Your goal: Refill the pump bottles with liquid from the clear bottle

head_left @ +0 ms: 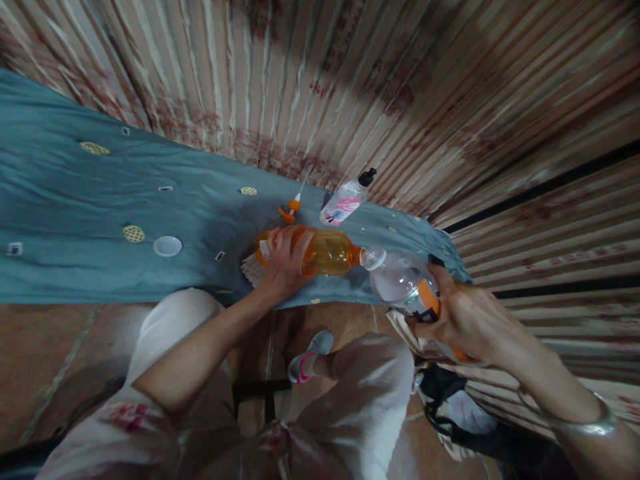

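My left hand [287, 261] is wrapped round an orange see-through bottle [331, 253], which lies tilted over the blue cloth. Its open neck points right and meets the mouth of a clear plastic bottle [400, 275]. Around that clear bottle, which has an orange and black label, my right hand [457, 313] is closed. I cannot tell whether liquid is passing between the two mouths. An orange pump top [290, 211] with a thin tube lies on the cloth beyond my left hand. Nearby is a clear bottle with a black pump [342, 203] and a pink label.
The blue patterned cloth [75, 220] covers a long narrow table. A small white round lid [167, 246] lies to the left. Pleated curtains [280, 87] hang close behind and on the right. A dark bag [445, 393] stands on the tiled floor at the lower right.
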Demonstrator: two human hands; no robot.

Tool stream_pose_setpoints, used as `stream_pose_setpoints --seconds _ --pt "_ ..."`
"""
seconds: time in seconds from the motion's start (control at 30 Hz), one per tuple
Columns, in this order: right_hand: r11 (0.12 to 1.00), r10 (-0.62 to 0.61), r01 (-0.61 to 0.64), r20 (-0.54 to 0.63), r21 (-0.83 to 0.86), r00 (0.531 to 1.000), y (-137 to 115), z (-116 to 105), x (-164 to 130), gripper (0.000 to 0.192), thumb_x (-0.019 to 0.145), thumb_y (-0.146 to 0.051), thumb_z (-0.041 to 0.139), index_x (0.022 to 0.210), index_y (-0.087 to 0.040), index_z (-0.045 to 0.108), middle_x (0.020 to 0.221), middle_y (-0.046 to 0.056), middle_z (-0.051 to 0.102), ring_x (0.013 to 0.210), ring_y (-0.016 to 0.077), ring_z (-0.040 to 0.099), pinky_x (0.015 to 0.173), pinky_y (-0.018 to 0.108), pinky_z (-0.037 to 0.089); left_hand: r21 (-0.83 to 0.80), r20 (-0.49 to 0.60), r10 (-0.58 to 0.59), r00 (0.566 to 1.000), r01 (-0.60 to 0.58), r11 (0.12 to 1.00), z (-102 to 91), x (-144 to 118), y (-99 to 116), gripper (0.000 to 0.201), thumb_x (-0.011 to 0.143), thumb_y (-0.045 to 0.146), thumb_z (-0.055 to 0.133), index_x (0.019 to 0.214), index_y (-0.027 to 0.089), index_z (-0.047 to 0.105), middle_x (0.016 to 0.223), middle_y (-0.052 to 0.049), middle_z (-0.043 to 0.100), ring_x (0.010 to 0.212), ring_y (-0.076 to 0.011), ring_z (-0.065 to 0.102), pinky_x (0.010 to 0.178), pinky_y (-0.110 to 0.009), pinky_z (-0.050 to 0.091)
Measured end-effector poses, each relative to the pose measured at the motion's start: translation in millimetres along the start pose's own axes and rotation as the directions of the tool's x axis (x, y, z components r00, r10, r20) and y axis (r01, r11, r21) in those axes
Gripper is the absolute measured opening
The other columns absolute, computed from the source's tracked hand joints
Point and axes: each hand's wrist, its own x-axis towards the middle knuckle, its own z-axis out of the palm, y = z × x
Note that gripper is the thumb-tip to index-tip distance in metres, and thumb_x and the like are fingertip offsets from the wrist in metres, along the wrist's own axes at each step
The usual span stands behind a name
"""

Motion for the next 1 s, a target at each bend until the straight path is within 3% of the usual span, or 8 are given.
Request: stream_pose_setpoints --seconds 0.27,0.6,1.0 --pt "0.999 -0.024 0.025 -0.048 0.025 0.999 0.3 2.0 1.1 0.06 0.073 -0.042 0.068 0.123 -0.013 0.054 0.067 0.005 0.069 0.066 0.0292 0.072 0.055 0.028 0.041 -0.001 -0.011 0.01 1.0 -0.01 1.0 0.6 -0.3 -0.6 0.078 0.074 0.036 0.075 0.142 0.021 0.039 0.136 -0.017 0.056 0.128 -0.0351 0.051 0.11 -0.054 0.035" --pt "1.0 0.006 -0.006 0.023 0.026 1.0 -2.5 -3.6 0.2 0.061 0.076 -0.043 0.067 0.126 -0.011 0.051 0.073 0.009 0.071 0.074 0.0326 0.073 0.059 0.03 0.043 0.01 0.0 0.0 1.0 0.0 1.0 0.3 0.0 -0.6 0.078 0.074 0.037 0.076 0.142 0.022 0.04 0.136 -0.016 0.056 0.127 -0.0352 0.052 0.109 -0.053 0.036" --pt "0.999 0.009 -0.009 0.006 0.04 1.0 0.4 1.2 1.3 0.064 0.073 -0.044 0.069 0.126 -0.014 0.049 0.077 0.008 0.072 0.076 0.0327 0.074 0.06 0.031 0.043 0.019 -0.019 0.007 1.0 -0.007 1.0 2.4 -0.7 -2.0 0.075 0.078 0.04 0.073 0.141 0.019 0.04 0.136 -0.016 0.055 0.128 -0.0347 0.049 0.11 -0.052 0.034"
